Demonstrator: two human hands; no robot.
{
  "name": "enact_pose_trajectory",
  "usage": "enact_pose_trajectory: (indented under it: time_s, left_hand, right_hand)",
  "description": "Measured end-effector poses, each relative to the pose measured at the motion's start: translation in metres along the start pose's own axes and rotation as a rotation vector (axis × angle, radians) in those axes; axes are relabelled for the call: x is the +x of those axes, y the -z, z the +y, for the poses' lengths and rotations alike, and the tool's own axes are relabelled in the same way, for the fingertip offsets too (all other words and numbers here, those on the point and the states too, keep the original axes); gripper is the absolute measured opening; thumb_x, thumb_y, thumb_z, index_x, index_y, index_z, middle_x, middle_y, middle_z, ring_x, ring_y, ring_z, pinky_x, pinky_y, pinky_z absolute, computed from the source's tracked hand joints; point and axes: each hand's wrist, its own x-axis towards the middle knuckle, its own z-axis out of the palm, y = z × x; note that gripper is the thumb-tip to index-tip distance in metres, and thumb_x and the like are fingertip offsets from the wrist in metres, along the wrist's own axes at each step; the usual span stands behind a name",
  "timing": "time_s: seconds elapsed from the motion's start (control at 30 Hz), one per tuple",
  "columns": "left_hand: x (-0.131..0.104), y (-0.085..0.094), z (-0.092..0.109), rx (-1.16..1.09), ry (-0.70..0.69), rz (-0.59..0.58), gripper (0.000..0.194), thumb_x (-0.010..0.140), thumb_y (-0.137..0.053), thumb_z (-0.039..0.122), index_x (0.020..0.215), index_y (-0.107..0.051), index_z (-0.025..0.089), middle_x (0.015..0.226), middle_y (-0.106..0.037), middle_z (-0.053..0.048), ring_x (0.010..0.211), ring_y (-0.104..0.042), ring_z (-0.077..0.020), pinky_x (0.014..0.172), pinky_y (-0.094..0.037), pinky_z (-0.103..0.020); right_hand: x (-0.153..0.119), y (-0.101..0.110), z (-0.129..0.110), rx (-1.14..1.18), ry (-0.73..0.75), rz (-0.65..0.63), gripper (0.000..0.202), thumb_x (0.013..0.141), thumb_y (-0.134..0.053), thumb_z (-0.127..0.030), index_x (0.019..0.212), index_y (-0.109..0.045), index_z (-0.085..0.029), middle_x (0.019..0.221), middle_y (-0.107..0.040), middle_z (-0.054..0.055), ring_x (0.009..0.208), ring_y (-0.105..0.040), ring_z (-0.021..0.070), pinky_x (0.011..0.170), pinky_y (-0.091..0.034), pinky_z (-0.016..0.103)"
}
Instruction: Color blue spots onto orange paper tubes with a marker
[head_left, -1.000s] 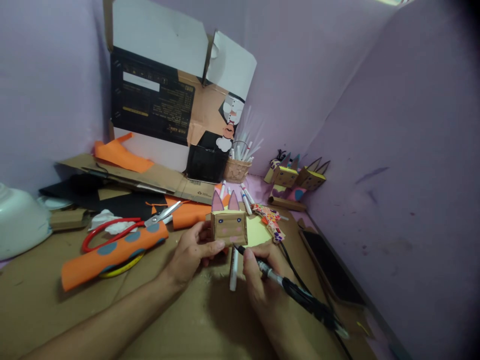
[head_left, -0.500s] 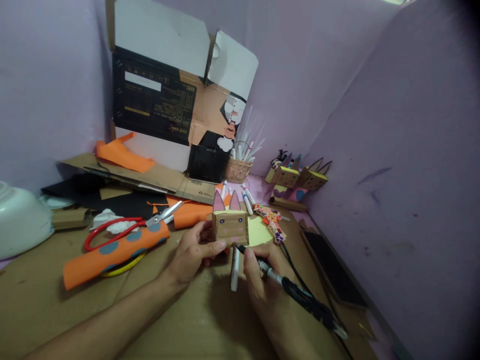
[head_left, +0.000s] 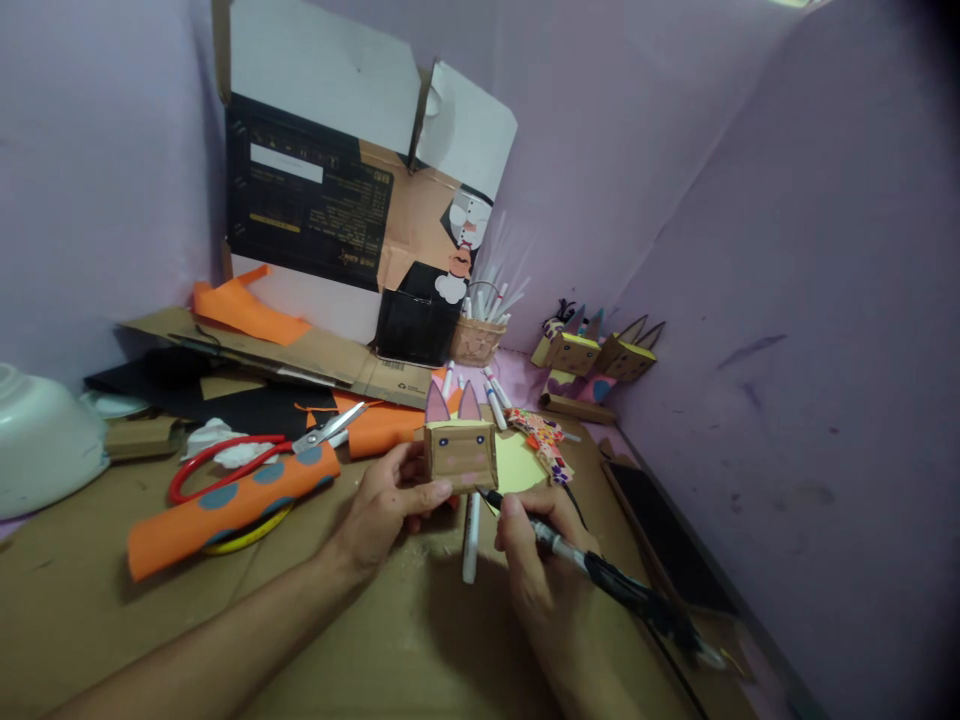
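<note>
My left hand [head_left: 390, 497] grips the lower left edge of a small cardboard cat head [head_left: 459, 458], which has pink ears, two drawn eyes and pink marks. In my right hand [head_left: 544, 555] is a pen-like tool [head_left: 634, 592] with a black-wrapped body and a cable. Its dark tip is close to the head's bottom edge; whether it touches cannot be told. A white marker [head_left: 470, 540] lies just below the head. Behind it are yellow paper [head_left: 521, 463] and a colourful patterned piece [head_left: 541, 437].
Red-handled scissors [head_left: 327, 430], a dotted orange roll [head_left: 236, 505] and a white bowl [head_left: 46, 445] are at the left. A marker basket [head_left: 478, 340] and finished cardboard figures [head_left: 576, 353] stand at the back. A dark flat device [head_left: 671, 535] lies at the right.
My right hand has moved slightly right with the pen-like tool, and the tip has shifted right along the head's bottom edge. My left hand and the cat head look unmoved.
</note>
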Motion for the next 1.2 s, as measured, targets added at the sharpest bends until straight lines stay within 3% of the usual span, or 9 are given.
enact_pose_trajectory:
  time_s: [0.7,1.07,1.2]
  left_hand:
    - [0.0,0.0,0.001,0.001,-0.004,-0.008,0.054,0.06,-0.075,0.028,0.108,-0.057,0.013,0.09,-0.068,-0.007,0.055,-0.047,-0.0077,0.042,-0.03,-0.018]
    - [0.0,-0.001,0.002,-0.005,-0.004,0.003,0.05,0.06,-0.075,0.029,0.105,-0.058,0.013,0.076,-0.062,-0.001,0.052,-0.045,-0.0074,0.041,-0.029,-0.018]
    - [0.0,0.001,0.0,0.002,-0.01,0.001,0.051,0.061,-0.075,0.03,0.106,-0.058,0.014,0.078,-0.062,-0.002,0.053,-0.045,-0.0074,0.041,-0.03,-0.018]
  right_hand:
    - [0.002,-0.001,-0.001,-0.048,0.004,-0.044,0.025,0.087,-0.051,-0.026,0.063,-0.054,-0.019,0.047,-0.053,-0.005,0.04,-0.05,0.0096,0.043,-0.04,0.019]
    - [0.0,0.003,0.013,0.064,-0.071,0.057,0.023,0.087,-0.052,-0.027,0.065,-0.052,-0.019,0.051,-0.051,-0.004,0.044,-0.048,0.0106,0.045,-0.038,0.021]
    - [0.0,0.003,0.01,0.054,-0.055,0.008,0.023,0.087,-0.053,-0.027,0.066,-0.055,-0.019,0.052,-0.053,-0.004,0.043,-0.048,0.0099,0.044,-0.038,0.021]
